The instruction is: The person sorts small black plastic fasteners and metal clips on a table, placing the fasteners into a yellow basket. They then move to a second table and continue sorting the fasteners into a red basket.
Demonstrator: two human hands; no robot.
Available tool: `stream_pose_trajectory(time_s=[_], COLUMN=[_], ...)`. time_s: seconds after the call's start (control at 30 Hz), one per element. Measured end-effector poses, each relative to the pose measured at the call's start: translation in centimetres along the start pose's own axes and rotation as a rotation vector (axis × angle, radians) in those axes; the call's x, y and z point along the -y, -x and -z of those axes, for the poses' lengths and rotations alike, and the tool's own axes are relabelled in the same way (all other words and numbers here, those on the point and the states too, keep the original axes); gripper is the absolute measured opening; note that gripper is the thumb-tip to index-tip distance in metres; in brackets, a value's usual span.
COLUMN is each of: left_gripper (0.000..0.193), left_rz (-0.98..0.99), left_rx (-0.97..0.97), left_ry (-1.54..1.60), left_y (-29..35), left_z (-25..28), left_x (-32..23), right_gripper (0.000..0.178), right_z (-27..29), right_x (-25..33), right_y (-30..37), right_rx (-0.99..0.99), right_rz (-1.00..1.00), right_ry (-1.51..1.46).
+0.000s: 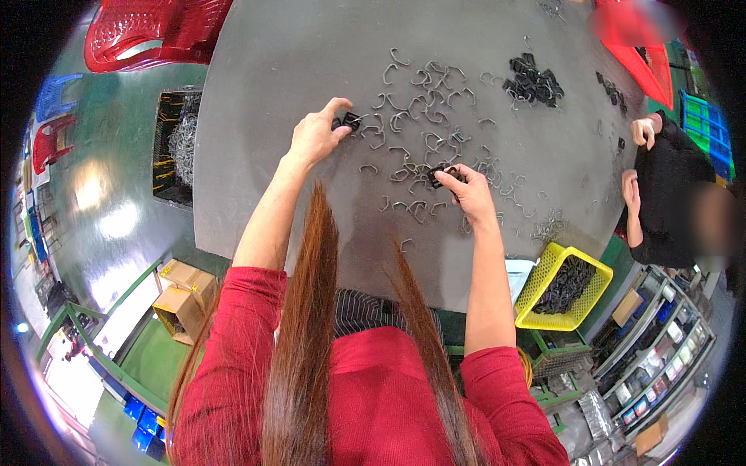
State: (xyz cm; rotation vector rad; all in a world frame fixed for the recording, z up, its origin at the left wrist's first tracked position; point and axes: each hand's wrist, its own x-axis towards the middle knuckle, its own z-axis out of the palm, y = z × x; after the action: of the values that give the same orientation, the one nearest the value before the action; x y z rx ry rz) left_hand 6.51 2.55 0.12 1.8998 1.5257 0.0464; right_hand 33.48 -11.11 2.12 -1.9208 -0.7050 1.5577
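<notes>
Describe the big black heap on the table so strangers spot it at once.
Start at the grey table. Beyond the right hand sits the heap: black, unlike the silver hooks left of it, and bigger than the black cluster to its right.

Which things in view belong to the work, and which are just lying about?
Apparently part of the work:
black part in left hand
black part in right hand
bent metal pieces near both hands
pile of black parts
yellow basket of black parts
dark crate of metal pieces

Apparently just nearby:
red chair
cardboard boxes
</notes>
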Motion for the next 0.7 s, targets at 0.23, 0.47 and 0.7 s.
stream_pose_trajectory(time_s=[0.23,0.47,0.7], left_gripper=[0.029,0.034,0.045], left_rz=[0.174,-0.199,-0.515], left_rx=[0.092,0.291,0.632], left_ry=[-0.024,0.265,0.504], left_y=[0.7,6.8,15.6], left_z=[-0.2,-6.8,-24.6], left_x=[0.9,-16.3,-39.5], right_gripper=[0.024,0.026,0.028], right_z=[3.2,14.4,27.9], right_x=[-3.4,-8.4,-18.0], right_y=[4.2,14.6,22.6], right_rx=[-0.175,-0.461,-0.876], right_rz=[-0.023,-0.092,-0.142], right_ry=[0.01,-0.277,-0.214])
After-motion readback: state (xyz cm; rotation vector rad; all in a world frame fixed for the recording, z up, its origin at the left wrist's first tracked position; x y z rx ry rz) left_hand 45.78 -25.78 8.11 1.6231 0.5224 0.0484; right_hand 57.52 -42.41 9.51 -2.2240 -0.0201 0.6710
